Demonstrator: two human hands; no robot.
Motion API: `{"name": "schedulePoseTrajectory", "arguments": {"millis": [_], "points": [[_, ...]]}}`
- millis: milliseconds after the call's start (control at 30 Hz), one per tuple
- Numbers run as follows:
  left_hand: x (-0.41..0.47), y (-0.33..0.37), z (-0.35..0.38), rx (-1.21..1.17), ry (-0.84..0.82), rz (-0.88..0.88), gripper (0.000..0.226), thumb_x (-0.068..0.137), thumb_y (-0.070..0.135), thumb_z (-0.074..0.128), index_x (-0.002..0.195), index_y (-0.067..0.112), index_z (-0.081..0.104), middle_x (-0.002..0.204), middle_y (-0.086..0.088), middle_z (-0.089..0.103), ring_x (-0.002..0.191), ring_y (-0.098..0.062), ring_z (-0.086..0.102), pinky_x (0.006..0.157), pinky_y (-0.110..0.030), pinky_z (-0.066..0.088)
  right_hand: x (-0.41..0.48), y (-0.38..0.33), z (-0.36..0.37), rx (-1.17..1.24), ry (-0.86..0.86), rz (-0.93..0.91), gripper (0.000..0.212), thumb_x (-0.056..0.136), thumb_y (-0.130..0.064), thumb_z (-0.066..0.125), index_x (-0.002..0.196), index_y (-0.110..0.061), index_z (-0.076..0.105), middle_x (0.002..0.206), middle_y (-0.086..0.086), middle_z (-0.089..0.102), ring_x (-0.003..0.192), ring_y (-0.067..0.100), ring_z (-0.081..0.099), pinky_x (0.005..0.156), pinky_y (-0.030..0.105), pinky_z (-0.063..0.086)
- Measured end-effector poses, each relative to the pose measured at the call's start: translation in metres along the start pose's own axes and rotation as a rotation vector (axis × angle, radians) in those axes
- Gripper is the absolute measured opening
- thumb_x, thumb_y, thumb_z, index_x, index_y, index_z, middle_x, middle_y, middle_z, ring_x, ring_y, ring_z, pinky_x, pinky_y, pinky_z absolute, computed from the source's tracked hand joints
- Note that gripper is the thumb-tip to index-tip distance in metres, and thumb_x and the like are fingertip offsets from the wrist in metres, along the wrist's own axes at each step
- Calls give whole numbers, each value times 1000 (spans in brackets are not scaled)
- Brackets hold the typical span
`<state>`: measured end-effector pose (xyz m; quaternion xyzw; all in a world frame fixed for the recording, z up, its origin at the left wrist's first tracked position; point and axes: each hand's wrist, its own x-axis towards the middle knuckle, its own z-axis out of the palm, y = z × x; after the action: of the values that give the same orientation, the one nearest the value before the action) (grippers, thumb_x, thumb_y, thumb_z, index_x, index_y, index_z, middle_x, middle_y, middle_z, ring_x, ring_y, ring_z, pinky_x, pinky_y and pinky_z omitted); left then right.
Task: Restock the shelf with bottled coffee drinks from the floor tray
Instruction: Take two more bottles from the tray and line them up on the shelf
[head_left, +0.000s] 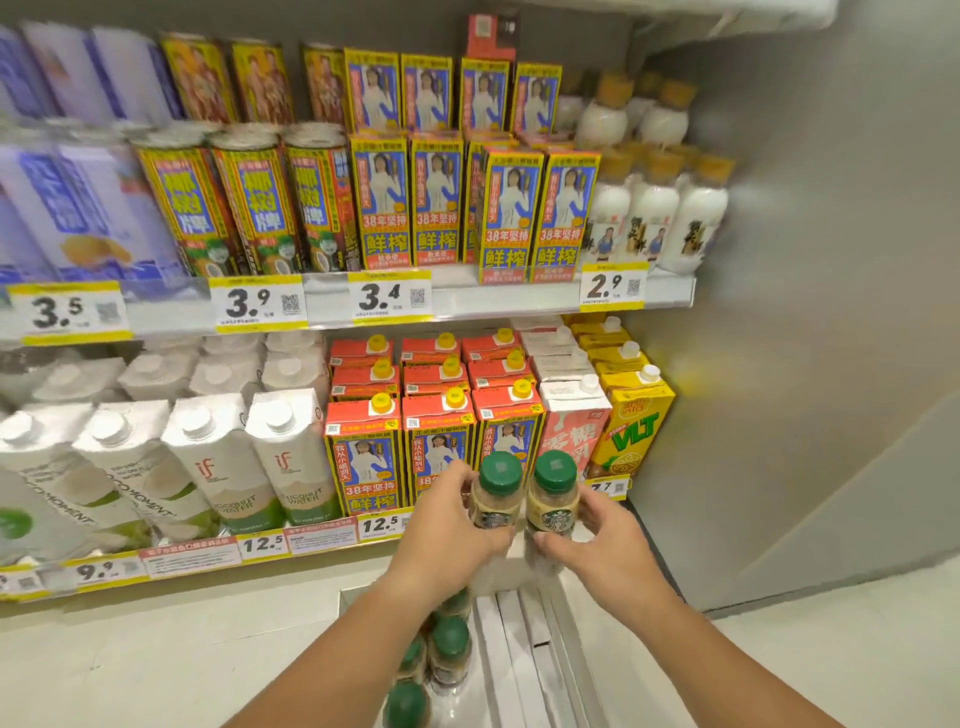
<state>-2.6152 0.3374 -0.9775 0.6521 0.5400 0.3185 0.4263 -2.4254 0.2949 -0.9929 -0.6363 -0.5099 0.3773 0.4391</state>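
Two bottled coffee drinks with green caps and beige bodies are held upright, side by side, in front of the lower shelf. My left hand (457, 525) grips the left bottle (497, 491). My right hand (592, 535) grips the right bottle (553, 493). Below my arms, on the floor, the tray (519, 644) is a white carton with several more green-capped bottles (449, 644) standing in its left part. My left forearm hides part of these bottles.
The lower shelf (322, 540) carries white coconut-water cartons (291, 457), red-topped cartons (363, 457), a pink carton (571, 431) and a yellow VLT carton (634, 431). The upper shelf holds cans, cartons and white bottles (649, 213). A grey side wall (805, 312) stands at the right.
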Motion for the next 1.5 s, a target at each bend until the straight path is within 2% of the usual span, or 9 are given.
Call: {"name": "schedulePoseTrajectory", "arguments": {"millis": [133,233,467,867,1000,1200,1300,1400,1500], "points": [[15,68,-44,-67,-27,97,42,62,26,87,93,27,58,88,5,71,84,-19,68,75,-37,55,2,-75,-15,17,62,-45,49,67,-8,84,110,-26,69,105,-11,76,101,7,69,91,27,52],[27,126,-83,-120,-53,178,41,66,13,87,95,24,60,89,8,74,81,-12,71,72,-27,56,7,-139,-28,56,128,-95,44,68,1,83,107,-16,70,101,-4,77,98,14,72,89,31,56],[37,267,-179,-170,-18,416,32,73,8,84,96,18,64,81,8,73,69,1,66,64,-11,50,20,-299,-69,55,283,-282,34,71,4,82,95,-18,71,89,-10,78,82,5,70,73,15,52],[77,460,-220,-156,196,518,31,69,30,84,97,27,72,89,7,75,86,-16,71,79,-38,60,80,-472,-171,68,345,-502,28,76,-17,81,101,-24,72,90,-7,77,85,7,72,75,26,57],[102,500,-203,-157,262,516,26,72,28,83,95,30,72,88,10,76,84,-11,71,78,-37,61,117,-500,-207,89,319,-522,24,80,-15,78,100,-26,70,91,-8,75,86,9,70,72,28,55],[151,525,-160,-138,334,457,26,75,20,81,97,27,68,86,15,70,80,0,65,62,-15,47,180,-489,-241,74,298,-468,25,79,-22,78,102,-27,69,95,-8,74,90,12,69,81,36,58],[172,520,-138,-143,369,392,34,77,18,79,110,17,69,89,15,69,80,2,62,60,-13,44,204,-472,-245,84,271,-437,27,78,-23,79,103,-25,69,94,-7,75,90,13,70,79,34,58],[189,510,-126,-127,401,326,58,77,19,80,130,12,59,106,11,67,87,-3,60,74,-16,44,221,-454,-244,89,235,-398,26,80,-21,78,103,-24,67,95,-7,73,89,12,68,68,25,52],[199,502,-120,-118,437,297,52,77,19,81,125,12,62,98,13,66,86,-2,61,77,-19,45,234,-442,-243,103,217,-383,31,82,-25,77,110,-25,64,100,-7,71,89,7,65,65,22,48]]}}
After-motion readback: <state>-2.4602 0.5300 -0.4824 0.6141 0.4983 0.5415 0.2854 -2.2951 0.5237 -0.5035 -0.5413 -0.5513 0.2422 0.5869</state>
